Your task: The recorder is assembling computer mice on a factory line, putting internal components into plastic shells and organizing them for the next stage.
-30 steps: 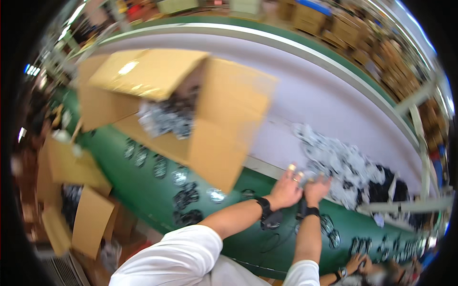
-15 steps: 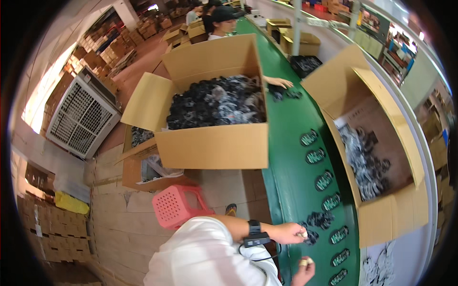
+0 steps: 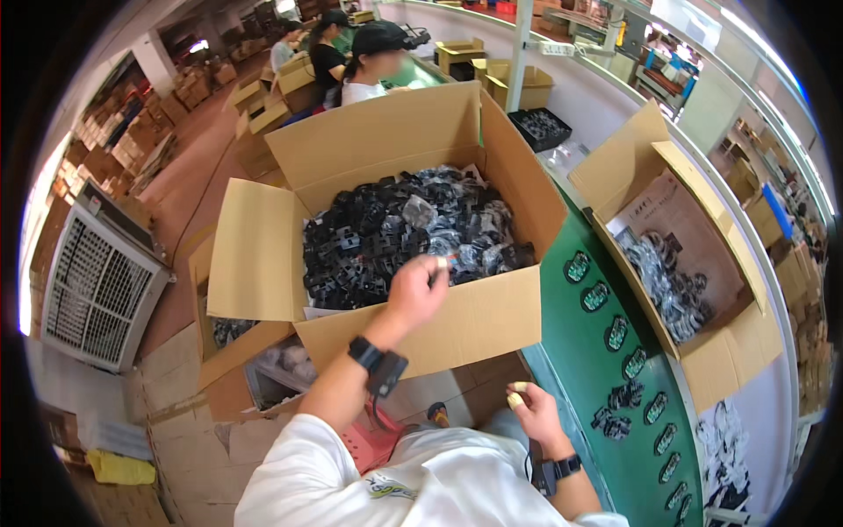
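My left hand [image 3: 418, 292] is above the near side of a large open cardboard box [image 3: 421, 338]. Its thumb and fingers are pinched together; a dark bit shows between them, too small to name. Below lies a heap of small black plastic parts [image 3: 364, 237], some in clear bags. Over the near edge of the green conveyor belt [image 3: 571, 369], my right hand [image 3: 537, 415] is half curled, thumb and forefinger slightly apart, with nothing visible in it. Pale finger cots cover some fingertips of both hands. Loose black parts [image 3: 613, 423] lie on the belt right of it.
Oval black pieces with green circuit boards [image 3: 617, 334] line the belt. Another open carton [image 3: 729, 373] with bagged parts stands along its right side. A pink stool [image 3: 369, 448] is beside me, an air cooler [image 3: 105, 281] far left. Co-workers [image 3: 373, 66] sit beyond the box.
My left hand has gone from the loose black parts on the belt to over the large box. My right hand shows more fully, at the belt's near edge. The view has shifted.
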A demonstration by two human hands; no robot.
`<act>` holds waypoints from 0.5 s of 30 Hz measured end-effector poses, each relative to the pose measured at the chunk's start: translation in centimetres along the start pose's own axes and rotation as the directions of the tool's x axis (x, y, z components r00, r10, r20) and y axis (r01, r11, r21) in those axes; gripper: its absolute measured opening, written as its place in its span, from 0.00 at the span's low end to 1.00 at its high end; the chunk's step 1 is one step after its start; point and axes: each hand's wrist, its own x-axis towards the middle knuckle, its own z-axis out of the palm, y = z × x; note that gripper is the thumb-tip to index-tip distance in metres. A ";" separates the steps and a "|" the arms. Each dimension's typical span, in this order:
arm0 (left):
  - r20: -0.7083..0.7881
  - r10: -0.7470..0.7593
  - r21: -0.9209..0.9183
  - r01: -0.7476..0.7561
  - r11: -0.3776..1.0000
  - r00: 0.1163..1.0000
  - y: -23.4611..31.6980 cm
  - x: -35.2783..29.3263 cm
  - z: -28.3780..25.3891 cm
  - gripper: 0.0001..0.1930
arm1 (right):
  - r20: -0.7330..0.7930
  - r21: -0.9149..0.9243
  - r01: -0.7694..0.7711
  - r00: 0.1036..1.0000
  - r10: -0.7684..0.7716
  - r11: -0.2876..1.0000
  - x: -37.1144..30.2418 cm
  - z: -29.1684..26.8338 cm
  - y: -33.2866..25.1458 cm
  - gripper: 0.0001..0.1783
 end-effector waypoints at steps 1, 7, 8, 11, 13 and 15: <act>0.015 0.156 0.076 -0.157 0.985 0.988 0.3 2.1 0.3 0.06 | -0.024 0.002 0.038 0.999 -0.038 0.999 0.4 0.2 0.4 0.13; 0.338 0.324 0.420 -0.450 0.788 0.884 -3.7 4.6 0.9 0.15 | -0.139 -0.085 0.053 0.988 -0.065 0.995 3.7 1.5 0.8 0.13; 0.257 0.429 0.412 -0.500 0.762 0.866 -4.5 4.4 0.2 0.14 | -0.301 -0.090 0.021 0.952 -0.048 0.996 3.9 1.5 1.4 0.12; 0.196 0.515 0.395 -0.548 0.737 0.835 -1.8 4.4 -1.1 0.07 | -0.725 -0.319 -0.125 0.671 -0.157 0.939 2.1 -2.0 7.1 0.21; 0.141 0.573 0.356 -0.581 0.732 0.808 -1.0 4.2 -1.7 0.07 | -0.875 -0.385 -0.444 0.456 -0.166 0.809 -1.0 -7.1 10.3 0.32; 0.114 0.438 0.070 -0.447 0.892 0.892 1.8 2.5 1.0 0.06 | -0.951 -0.305 -0.664 0.246 -0.186 0.682 -5.5 -12.7 14.8 0.42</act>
